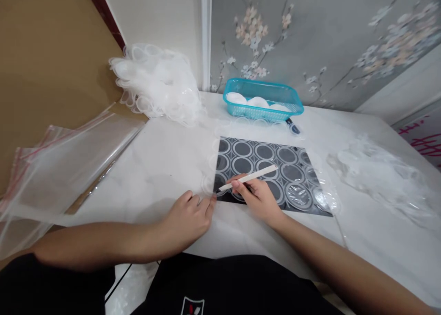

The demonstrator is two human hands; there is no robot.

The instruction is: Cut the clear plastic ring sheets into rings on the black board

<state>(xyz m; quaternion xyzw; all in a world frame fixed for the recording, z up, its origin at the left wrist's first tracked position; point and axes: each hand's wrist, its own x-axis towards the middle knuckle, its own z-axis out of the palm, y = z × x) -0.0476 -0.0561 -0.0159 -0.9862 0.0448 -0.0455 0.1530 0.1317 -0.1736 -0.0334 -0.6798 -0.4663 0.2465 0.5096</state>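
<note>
My right hand grips a slim white pen-like tool between thumb and fingers. Its dark tip points down at the near left corner of a black sheet. Over this sheet lies clear plastic film with rows of translucent rings, which stick out past its edges. Curled fingers of my left hand rest by that same corner, a fingertip close to the tool's tip. Whatever the left fingers may pinch is hidden or too small to make out.
Behind the sheet stands a blue plastic basket holding white round pieces. A heap of translucent ring film lies at back left, and crumpled clear plastic at right. Clear bags overlap the left edge of the white table.
</note>
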